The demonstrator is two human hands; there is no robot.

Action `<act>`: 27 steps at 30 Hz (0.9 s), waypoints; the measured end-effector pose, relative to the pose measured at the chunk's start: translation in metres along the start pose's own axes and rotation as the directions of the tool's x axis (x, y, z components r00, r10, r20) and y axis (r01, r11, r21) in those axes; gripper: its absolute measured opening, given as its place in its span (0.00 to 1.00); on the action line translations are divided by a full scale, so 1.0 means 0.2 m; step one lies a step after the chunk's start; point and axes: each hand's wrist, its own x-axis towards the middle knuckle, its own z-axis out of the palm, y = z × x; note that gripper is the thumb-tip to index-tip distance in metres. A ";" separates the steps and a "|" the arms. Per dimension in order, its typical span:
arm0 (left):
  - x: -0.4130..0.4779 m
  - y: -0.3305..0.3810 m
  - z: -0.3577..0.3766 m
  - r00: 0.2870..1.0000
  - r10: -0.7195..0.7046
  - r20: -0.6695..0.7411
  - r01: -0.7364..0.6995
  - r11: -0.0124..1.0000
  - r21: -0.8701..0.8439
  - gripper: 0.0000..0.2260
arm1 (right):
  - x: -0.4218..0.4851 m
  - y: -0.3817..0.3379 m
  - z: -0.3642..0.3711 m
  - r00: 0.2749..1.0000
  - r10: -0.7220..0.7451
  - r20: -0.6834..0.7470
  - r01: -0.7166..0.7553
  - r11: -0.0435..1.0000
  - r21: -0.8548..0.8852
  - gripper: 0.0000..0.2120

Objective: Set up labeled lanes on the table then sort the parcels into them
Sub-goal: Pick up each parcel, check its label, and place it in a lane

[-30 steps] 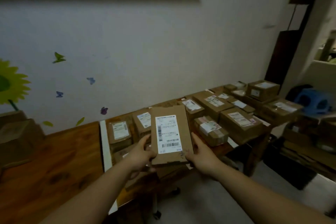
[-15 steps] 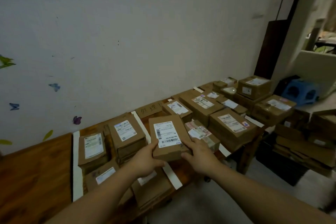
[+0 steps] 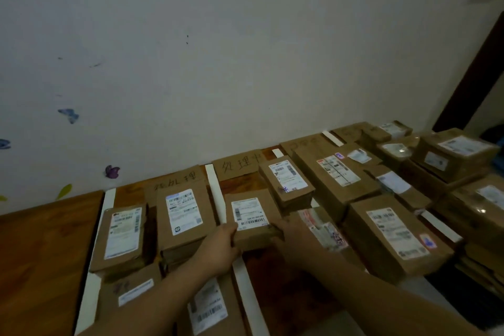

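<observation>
Parcel now lower, reaching lane just right of white tape strip, with left hand and right hand gripping its near corners. Lanes taped, labelled, mostly filled; sorting looks well along.

Entry, parcel: one second back we held it raised above the near edge of the desk, tipped up with its label facing us. We then levelled it and brought it down into the lane just right of the white strip, directly in front of the rear parcel below the handwritten card. We could not tell whether it touched the wood.

Entry, left hand and right hand: both travelled forward and down with it, ending at its near corners.

Entry, viewpoint: we leaned in and swung right.
</observation>
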 end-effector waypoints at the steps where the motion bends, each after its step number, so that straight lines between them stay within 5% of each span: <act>1: 0.04 0.00 0.02 1.000 -0.007 -0.012 0.007 1.000 -0.009 0.18 | 0.05 0.02 0.00 1.000 -0.025 0.019 0.025 0.999 -0.029 0.20; 11: 0.44 0.01 0.21 0.970 -0.240 -0.044 0.238 0.970 -0.053 0.20 | 0.51 0.23 0.05 0.982 -0.111 0.151 0.118 0.992 -0.041 0.19; 27: 0.68 0.02 0.21 0.918 -0.387 0.092 0.395 0.914 -0.098 0.30 | 0.75 0.21 0.15 0.937 -0.070 0.342 0.117 0.986 -0.117 0.36</act>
